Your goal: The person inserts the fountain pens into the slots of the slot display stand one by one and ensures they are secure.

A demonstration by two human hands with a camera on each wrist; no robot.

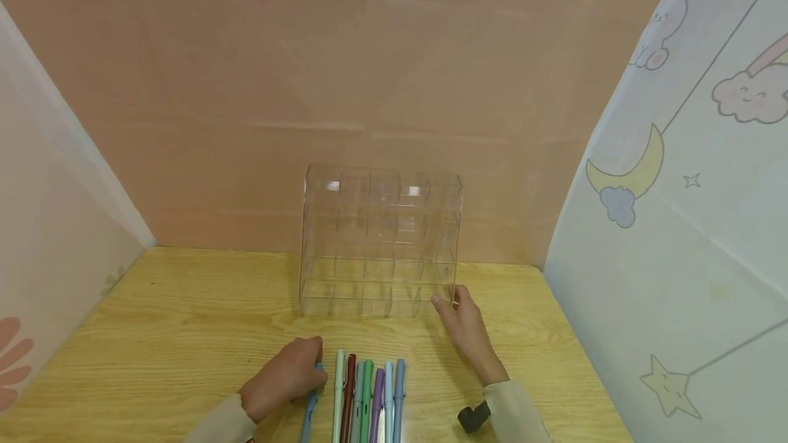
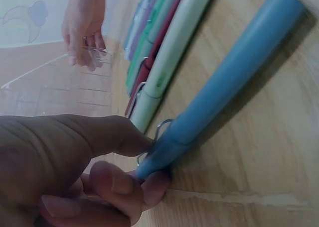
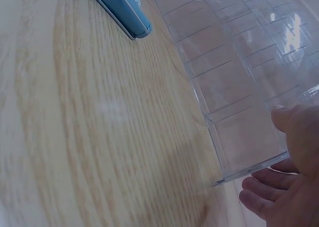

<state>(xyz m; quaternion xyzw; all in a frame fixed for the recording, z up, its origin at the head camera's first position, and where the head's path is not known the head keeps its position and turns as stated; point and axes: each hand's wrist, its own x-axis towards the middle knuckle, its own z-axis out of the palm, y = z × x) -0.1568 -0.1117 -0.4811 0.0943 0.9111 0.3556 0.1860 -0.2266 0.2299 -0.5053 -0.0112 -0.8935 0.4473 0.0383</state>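
My left hand [image 1: 288, 373] pinches a blue pen [image 2: 224, 82] near its clip end, between thumb and fingers; the pen lies slanted at the left of a row of several pens. A clear compartmented pen organizer [image 1: 378, 298] stands upright behind the pens. At its lower right corner my right hand [image 1: 468, 333] grips the side edge, the thumb on the front and the other fingers behind, as the right wrist view shows. In the row lie a mint pen [image 1: 339, 388], a dark red pen [image 1: 349, 388], a green pen [image 1: 366, 388] and a purple pen [image 1: 378, 398], among others.
Everything stands on a wood-grain table [image 1: 185, 333]. An orange-brown cloth backdrop [image 1: 246, 87] hangs close behind the organizer. Printed cloth walls [image 1: 677, 258] close in both sides. A small black object [image 1: 474, 419] is at the right sleeve.
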